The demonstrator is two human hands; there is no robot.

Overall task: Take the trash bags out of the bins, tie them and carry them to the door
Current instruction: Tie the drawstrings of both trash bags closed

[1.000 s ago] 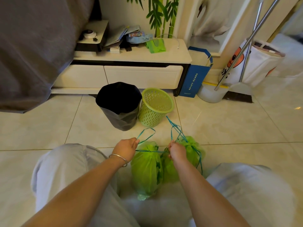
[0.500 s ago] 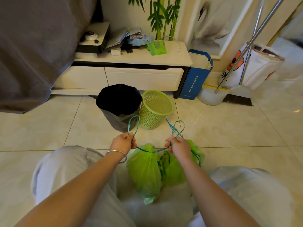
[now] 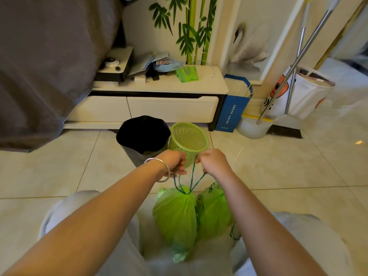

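Two green trash bags lie on the floor tiles between my knees: the left bag (image 3: 175, 214) with its neck cinched, and the right bag (image 3: 215, 210) beside it, touching it. Blue drawstrings (image 3: 190, 180) rise from the left bag's neck up to both hands. My left hand (image 3: 175, 162), with a silver bangle on the wrist, grips the strings on the left. My right hand (image 3: 213, 161) grips them on the right, close beside the left hand. Just beyond the hands stand a dark bin (image 3: 143, 136) with a black liner and a green mesh bin (image 3: 188, 139), which looks empty.
A low white cabinet (image 3: 159, 104) with clutter on top runs along the wall behind the bins. A grey cover (image 3: 45, 66) hangs at the left. At the right stand a blue paper bag (image 3: 233, 108), a white bucket (image 3: 251, 128), a broom (image 3: 286, 132) and a white tote (image 3: 304, 94).
Both hands rose and came together above the left bag, pulling the blue strings upward and drawing its neck tight. Before, they held the strings apart, low over the bags.
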